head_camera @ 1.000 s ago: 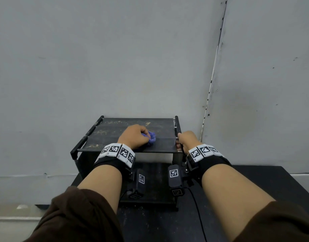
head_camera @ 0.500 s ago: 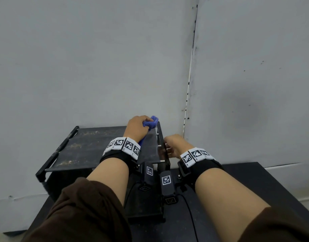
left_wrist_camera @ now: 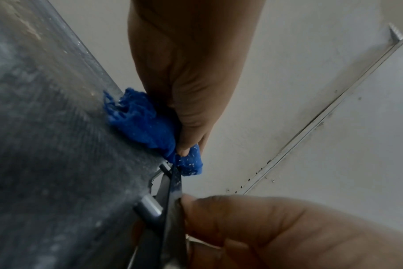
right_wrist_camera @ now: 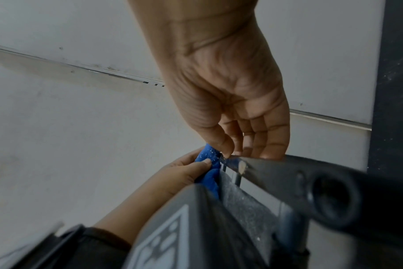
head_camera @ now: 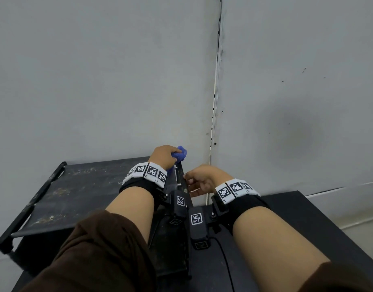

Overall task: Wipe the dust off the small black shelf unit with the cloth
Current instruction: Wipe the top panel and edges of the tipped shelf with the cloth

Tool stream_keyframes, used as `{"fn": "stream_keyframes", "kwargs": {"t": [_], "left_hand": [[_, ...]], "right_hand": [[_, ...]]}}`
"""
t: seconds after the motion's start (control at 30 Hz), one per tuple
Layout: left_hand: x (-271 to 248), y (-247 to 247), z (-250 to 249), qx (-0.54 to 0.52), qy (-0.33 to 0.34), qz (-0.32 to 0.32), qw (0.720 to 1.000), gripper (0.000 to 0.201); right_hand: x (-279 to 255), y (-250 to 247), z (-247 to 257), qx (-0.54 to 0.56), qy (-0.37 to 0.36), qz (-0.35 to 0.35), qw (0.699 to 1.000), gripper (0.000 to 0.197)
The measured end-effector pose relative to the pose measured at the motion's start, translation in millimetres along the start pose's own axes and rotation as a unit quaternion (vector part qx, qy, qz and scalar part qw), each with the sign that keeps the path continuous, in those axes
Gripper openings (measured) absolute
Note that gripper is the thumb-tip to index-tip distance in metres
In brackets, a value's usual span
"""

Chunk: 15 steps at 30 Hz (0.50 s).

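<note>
Fingers of the right hand (head_camera: 202,182) pinch the side rail at the right edge of the black shelf unit (head_camera: 80,192); beyond, at its far right corner, the left hand (head_camera: 163,155) clutches the blue cloth (head_camera: 181,153) bunched against the dusty top.

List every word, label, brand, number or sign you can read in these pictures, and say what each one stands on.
No readable words, brands or numbers in any view.
Wristbands: square black-and-white coded markers only, no letters.
Wrist camera units: the same kind of marker, no text.
Cloth, shelf unit, wall: no print visible.
</note>
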State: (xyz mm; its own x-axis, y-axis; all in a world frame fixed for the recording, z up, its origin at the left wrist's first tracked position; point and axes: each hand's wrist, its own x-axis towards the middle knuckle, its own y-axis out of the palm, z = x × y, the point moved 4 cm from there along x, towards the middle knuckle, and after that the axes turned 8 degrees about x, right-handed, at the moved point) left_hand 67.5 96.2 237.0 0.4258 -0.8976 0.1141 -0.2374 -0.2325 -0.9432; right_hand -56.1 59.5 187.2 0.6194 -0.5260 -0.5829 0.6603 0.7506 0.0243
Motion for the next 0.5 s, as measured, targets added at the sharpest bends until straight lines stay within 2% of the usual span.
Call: {"fn": "stream_keyframes", "kwargs": {"t": [0.1, 0.2, 0.27, 0.5], "left_hand": [[-7, 0, 0, -0.010, 0.005, 0.012, 1.000, 0.029], [-19, -3, -2, 0.001, 0.014, 0.021, 1.000, 0.036], [-29, -5, -3, 0.002, 0.026, 0.023, 0.999, 0.042], [-63, -11, -6, 0.013, 0.058, 0.042, 0.997, 0.042]], "right_hand": [[1, 3, -3, 0.004, 0.008, -0.009, 1.000, 0.031], [2, 6, -4, 0.010, -0.003, -0.025, 1.000, 0.035], [1, 8, -4, 0.015, -0.013, -0.039, 0.999, 0.034], [-15, 4, -1, 0.022, -0.067, -0.068, 0.995, 0.030]]}}
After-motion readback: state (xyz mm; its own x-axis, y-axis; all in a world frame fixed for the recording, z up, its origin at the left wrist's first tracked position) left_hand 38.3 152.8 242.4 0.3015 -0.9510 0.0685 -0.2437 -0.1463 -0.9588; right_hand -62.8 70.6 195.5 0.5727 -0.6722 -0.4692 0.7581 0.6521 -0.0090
